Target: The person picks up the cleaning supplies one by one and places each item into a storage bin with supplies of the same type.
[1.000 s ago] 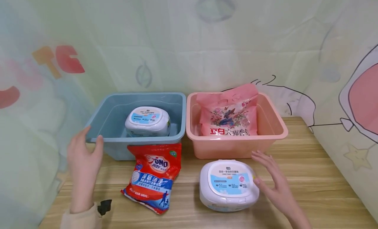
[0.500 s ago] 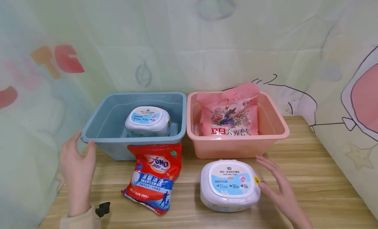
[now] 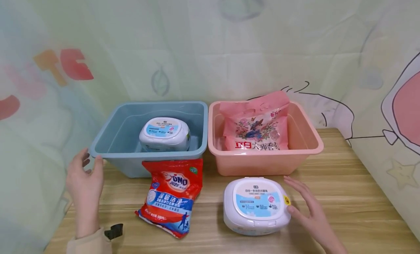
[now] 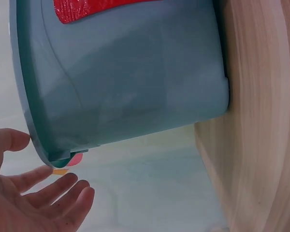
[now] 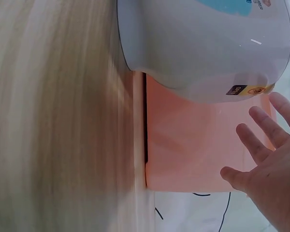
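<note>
My left hand [image 3: 84, 177] is at the front left corner of the blue plastic basin [image 3: 121, 155], thumb tip right at the rim and the other fingers loosely bent beside the corner. Inside that basin sits a white lidded tub [image 3: 164, 133]. A matching white tub [image 3: 256, 206] with a blue label stands on the table. Close beside its right side is my right hand [image 3: 311, 210], fingers spread, a fingertip right at the yellow sticker [image 5: 253, 90] in the right wrist view. A red OMO washing powder bag [image 3: 172, 199] leans against the blue basin's front.
Beside the blue basin stands a pink basin [image 3: 256, 164] holding a pink floral bag [image 3: 256, 126]. Both basins stand at the back of the wooden table [image 3: 344, 174], near a printed cloth backdrop [image 3: 183, 57]. A small black piece [image 3: 113, 231] shows by my left sleeve.
My left hand has moved left and down from over the blue basin's front rim to just outside its corner. The right hand stays beside the tub with little movement.
</note>
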